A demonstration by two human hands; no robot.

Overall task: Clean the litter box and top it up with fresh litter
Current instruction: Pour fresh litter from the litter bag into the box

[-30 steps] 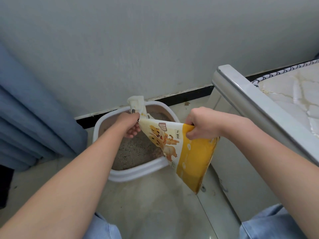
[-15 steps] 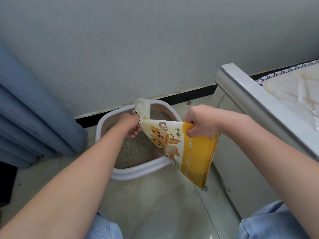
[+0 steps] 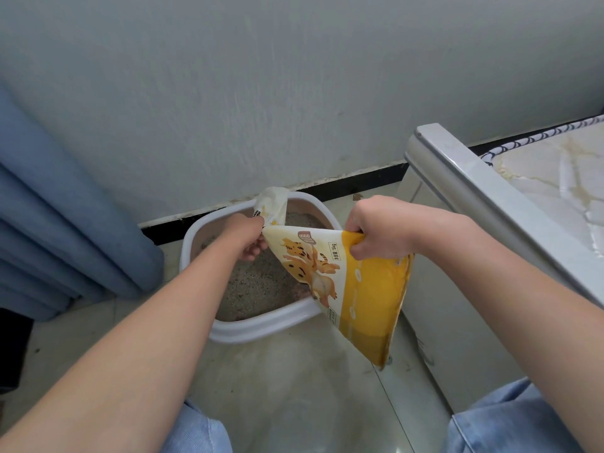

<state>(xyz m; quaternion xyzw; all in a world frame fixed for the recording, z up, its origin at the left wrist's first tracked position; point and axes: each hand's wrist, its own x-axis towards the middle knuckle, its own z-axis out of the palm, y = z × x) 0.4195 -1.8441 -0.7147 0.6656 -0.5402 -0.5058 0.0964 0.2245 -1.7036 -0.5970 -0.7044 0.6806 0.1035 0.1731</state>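
Both hands hold the litter bag (image 3: 366,295) up over the litter box (image 3: 261,330). L hand (image 3: 246,238): fingers curled tight round the bag's crumpled white neck, w/ the mouth end poking up past the knuckles above the far part of the box. R hand (image 3: 376,233): fingers clenched on the top edge at the yellow part. The bag hangs slack, printed w/ cartoon cats and "5kg", its low corner pointing down past the box's near-right rim. The box is white-rimmed, sits on the tiled floor (image 3: 294,393) near the wall's black skirting (image 3: 359,178), and has grey litter (image 3: 255,286) inside. Blue curtain (image 3: 65,240) at L, white bed frame (image 3: 457,181) w/ mattress (image 3: 555,178) at R.
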